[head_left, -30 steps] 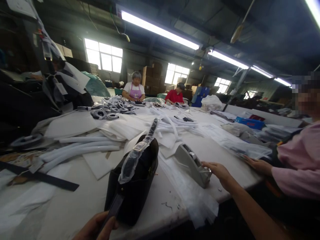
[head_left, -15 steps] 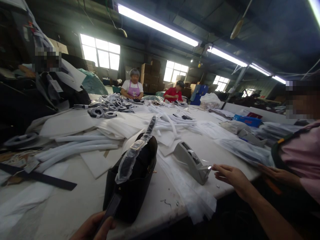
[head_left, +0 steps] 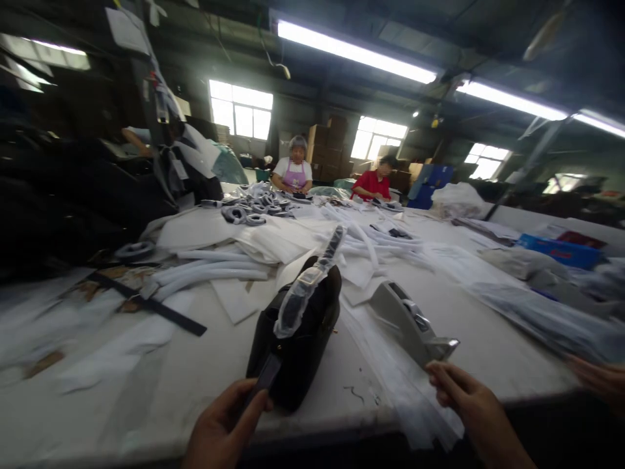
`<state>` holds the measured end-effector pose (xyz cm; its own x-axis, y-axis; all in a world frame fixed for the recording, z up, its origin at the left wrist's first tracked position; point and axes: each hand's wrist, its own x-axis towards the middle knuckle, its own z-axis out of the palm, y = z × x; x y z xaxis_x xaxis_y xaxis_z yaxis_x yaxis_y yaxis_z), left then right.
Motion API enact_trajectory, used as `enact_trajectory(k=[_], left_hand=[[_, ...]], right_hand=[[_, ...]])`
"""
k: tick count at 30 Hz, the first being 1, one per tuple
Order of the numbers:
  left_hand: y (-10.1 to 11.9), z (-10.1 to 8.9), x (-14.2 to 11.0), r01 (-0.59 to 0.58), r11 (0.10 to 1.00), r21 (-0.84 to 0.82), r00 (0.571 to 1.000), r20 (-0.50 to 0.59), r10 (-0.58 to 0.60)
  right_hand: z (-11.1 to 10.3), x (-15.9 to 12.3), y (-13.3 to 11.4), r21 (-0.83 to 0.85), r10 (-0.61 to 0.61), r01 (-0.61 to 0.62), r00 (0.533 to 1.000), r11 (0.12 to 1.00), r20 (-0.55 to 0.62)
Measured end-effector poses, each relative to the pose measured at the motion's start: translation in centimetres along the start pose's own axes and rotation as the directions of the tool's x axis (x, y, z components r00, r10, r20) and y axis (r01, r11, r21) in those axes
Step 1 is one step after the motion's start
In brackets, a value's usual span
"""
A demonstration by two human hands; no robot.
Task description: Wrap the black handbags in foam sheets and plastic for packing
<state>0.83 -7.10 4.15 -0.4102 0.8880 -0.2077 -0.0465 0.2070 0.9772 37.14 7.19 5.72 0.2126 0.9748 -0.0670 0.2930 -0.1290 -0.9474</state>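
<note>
Your right hand (head_left: 471, 397) has moved below the tape dispenser's (head_left: 398, 317) tip, fingers pinched, contents unclear. Your left hand (head_left: 219, 417) holds the strap (head_left: 267, 374); the black bag (head_left: 305, 348) stands on the table (head_left: 205, 384), buckle (head_left: 308, 278) wrapped, held end apparently bare.

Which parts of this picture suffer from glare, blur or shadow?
Head view: the windows are washed out white, the ceiling light glares, the dark heap at left sinks into shadow, and the co-worker's hand at the right edge is blurred.
</note>
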Motion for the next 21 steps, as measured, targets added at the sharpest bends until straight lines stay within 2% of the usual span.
enact_trajectory(k=[1,3,5,8,10,13,16,19,21], left_hand=[[0.0,0.1,-0.1,-0.025,1.000,-0.008,1.000,-0.012,0.025],[-0.1,0.3,-0.2,-0.069,0.997,-0.027,0.997,-0.021,0.068],[-0.3,0.4,-0.3,-0.122,0.992,-0.023,0.992,-0.023,0.121],[-0.6,0.3,-0.3,-0.216,0.976,-0.005,0.976,-0.002,0.216],[-0.8,0.2,-0.3,-0.261,0.965,-0.010,0.965,0.012,0.261],[-1.1,0.1,-0.3,-0.327,0.945,0.025,0.945,0.007,0.327],[-1.4,0.1,-0.3,-0.423,0.900,0.102,0.904,-0.015,0.427],[-1.7,0.0,-0.2,-0.488,0.862,0.136,0.869,-0.020,0.495],[-1.9,-0.1,-0.2,-0.500,0.858,0.121,0.863,-0.018,0.505]], right_hand=[[2.0,-2.1,-0.8,-0.012,-0.038,0.040,0.992,0.999,0.122],[6.3,-6.3,-3.1,0.015,-0.087,0.087,0.944,0.996,0.318],[10.5,-9.8,-5.5,0.104,-0.105,0.062,0.862,0.993,0.496],[15.6,-12.3,-8.2,0.194,-0.153,0.037,0.763,0.980,0.628],[17.9,-12.4,-9.1,0.209,-0.168,0.036,0.734,0.977,0.658],[19.6,-12.0,-9.5,0.140,-0.162,0.093,0.747,0.986,0.645],[19.9,-11.9,-9.8,-0.017,-0.153,0.205,0.783,0.979,0.603],[19.7,-11.8,-10.3,-0.139,-0.114,0.252,0.777,0.958,0.619],[19.6,-11.7,-10.5,-0.182,-0.073,0.241,0.768,0.953,0.636]])
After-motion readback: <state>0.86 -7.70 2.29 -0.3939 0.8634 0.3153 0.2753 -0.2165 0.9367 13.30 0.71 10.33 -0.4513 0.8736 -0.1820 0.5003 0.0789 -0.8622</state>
